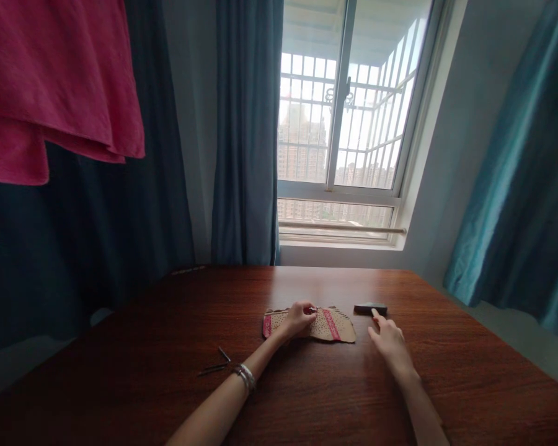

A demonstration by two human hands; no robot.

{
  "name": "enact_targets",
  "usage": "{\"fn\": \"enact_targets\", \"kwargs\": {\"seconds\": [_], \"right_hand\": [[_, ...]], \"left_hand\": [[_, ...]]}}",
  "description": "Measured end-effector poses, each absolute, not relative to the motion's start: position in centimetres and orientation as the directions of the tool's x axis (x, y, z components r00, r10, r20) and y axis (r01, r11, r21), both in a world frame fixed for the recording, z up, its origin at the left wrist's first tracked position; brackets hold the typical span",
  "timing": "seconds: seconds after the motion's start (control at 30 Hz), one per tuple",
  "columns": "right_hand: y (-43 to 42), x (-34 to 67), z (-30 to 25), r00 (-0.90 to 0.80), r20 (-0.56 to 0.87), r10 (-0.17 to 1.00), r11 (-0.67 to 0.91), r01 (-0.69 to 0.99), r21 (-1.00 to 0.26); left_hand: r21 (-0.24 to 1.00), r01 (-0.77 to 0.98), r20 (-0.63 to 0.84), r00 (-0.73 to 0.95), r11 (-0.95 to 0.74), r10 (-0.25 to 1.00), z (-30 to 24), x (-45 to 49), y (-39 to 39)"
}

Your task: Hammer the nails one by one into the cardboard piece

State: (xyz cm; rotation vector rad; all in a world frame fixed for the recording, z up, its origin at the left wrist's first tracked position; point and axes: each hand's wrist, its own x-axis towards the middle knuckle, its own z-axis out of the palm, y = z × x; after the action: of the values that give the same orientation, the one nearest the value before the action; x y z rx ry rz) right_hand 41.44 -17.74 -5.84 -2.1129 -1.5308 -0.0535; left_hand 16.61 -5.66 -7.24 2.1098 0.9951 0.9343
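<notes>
- Left hand (300,317) pinches a small shiny piece (313,309) over the spotted cardboard (323,328).
- Right hand (392,344), loosely open, reaches to the dark block (363,308) on the worktop (325,396).

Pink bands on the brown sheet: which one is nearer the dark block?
The pink band just right of the left hand, slanting across the sheet; the other band lies at the sheet's left end.
</notes>
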Motion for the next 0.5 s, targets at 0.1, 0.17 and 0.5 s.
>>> {"fn": "enact_targets", "kwargs": {"seconds": [0.1, 0.17, 0.5], "right_hand": [[-21.6, 43.9, -7.6, 0.418, 0.249, 0.874, -0.377, 0.905, -0.197], [-23.8, 44.7, -8.7, 0.433, 0.262, 0.862, -0.407, 0.901, -0.150], [-25.2, 43.1, -8.5, 0.343, 0.267, 0.901, -0.343, 0.938, -0.048]], "left_hand": [[0.755, 0.384, 0.339, 0.466, -0.531, 0.818, -7.5, 16.6, -5.5], [0.755, 0.381, 0.344, 0.463, -0.534, 0.817, -7.6, 16.6, -5.5], [0.756, 0.389, 0.336, 0.459, -0.526, 0.822, -7.2, 16.4, -6.0]]}}
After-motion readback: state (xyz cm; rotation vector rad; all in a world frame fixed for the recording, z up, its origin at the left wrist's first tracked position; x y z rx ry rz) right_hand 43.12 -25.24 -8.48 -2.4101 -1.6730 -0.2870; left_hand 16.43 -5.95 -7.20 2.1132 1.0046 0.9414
